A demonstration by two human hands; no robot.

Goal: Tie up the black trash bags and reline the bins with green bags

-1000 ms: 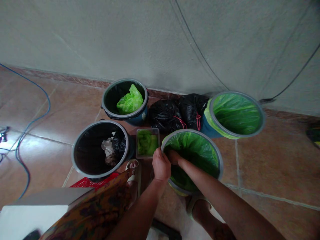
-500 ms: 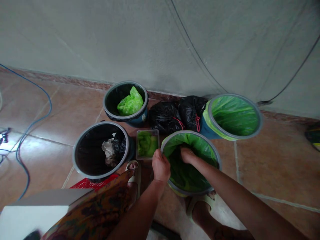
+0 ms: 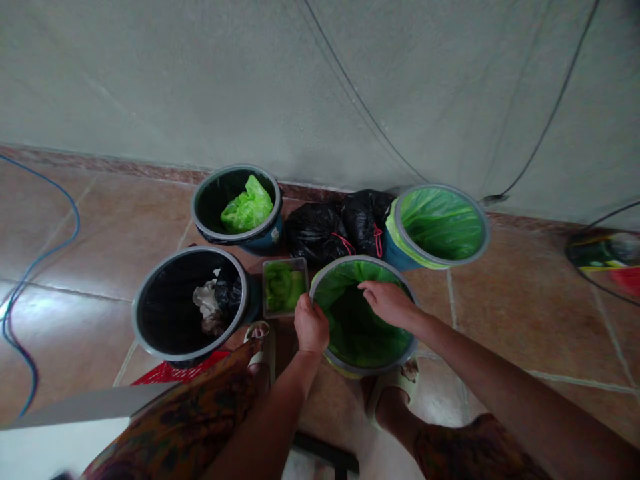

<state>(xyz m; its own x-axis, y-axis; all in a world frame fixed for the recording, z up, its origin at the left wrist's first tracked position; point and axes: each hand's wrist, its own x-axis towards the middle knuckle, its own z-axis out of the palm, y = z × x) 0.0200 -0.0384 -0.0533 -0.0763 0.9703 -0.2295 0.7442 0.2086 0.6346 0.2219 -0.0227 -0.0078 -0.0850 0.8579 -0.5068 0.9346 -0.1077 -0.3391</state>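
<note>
A round bin (image 3: 320,283) lined with a green bag (image 3: 357,327) stands on the floor right in front of me. My left hand (image 3: 310,325) is closed on the bin's left rim, gripping the rim and bag edge. Over the bin's opening hovers my right hand (image 3: 387,301), palm down, fingers loosely stretched and empty. Just left of the bin sits a small clear box (image 3: 284,287) holding green bags.
A bin with a black liner and rubbish (image 3: 190,303) stands at the left. Behind it is a bin holding a crumpled green bag (image 3: 237,203). Two tied black bags (image 3: 333,230) lie by the wall, beside another green-lined bin (image 3: 440,223). A blue cable (image 3: 30,273) runs across the floor.
My right hand has come up out of the green-lined bin and now hovers over its opening. My left hand has stayed on the rim. My view has shifted slightly right.
</note>
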